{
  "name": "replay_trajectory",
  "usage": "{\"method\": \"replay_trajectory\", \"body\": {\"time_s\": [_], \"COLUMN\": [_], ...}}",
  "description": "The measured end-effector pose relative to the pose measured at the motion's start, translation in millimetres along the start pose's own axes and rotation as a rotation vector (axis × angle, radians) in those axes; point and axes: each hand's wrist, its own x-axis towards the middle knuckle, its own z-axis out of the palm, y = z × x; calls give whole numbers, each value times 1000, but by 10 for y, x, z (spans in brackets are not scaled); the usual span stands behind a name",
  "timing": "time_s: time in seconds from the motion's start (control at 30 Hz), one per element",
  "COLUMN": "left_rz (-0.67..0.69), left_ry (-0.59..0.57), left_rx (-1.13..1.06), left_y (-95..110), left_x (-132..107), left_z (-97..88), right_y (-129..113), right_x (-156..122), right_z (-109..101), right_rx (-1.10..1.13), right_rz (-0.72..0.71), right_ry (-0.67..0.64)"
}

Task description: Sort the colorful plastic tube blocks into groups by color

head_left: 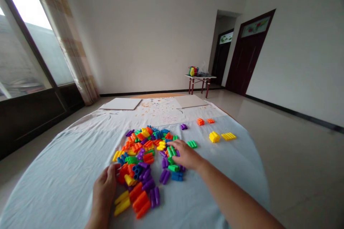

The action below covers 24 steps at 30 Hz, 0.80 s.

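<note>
A pile of tube-shaped plastic building blocks (145, 145) in orange, purple, green, blue and yellow lies on the cloth-covered table. On the pile's right side, my right hand (185, 154) has its thumb and fingers closed about a green block (171, 152). My left hand (105, 184) rests at the pile's left edge, its fingers loosely bent beside orange-red blocks (122, 173); no block shows clearly in its grasp, and some fingertips are hidden. Nearer me lie a yellow block (122, 203), an orange block (141, 204) and a purple block (154, 197).
Right of the pile are sorted pieces: a green block (192, 144), a purple block (184, 126), a yellow cluster (214, 136), a flat yellow block (228, 136) and an orange cluster (200, 121). Two pale boards (122, 103) (190, 101) lie at the table's far side.
</note>
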Motion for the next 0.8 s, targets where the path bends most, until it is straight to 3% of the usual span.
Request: {"method": "replay_trajectory", "body": {"time_s": [0.17, 0.33, 0.57, 0.8], "left_rz": [-12, -13, -10, -28], "left_ry": [9, 12, 19, -3], "left_rx": [9, 14, -4, -8], "left_y": [-4, -29, -42, -131], "left_x": [18, 50, 49, 85], "left_z": [5, 21, 17, 35], "right_y": [688, 1106, 1199, 1071], "right_x": [-156, -245, -253, -201], "right_z": [-492, -532, -441, -434], "right_rx": [-240, -326, -306, -312], "right_rz": [268, 381, 384, 337], "right_ry": [-6, -54, -92, -121]}}
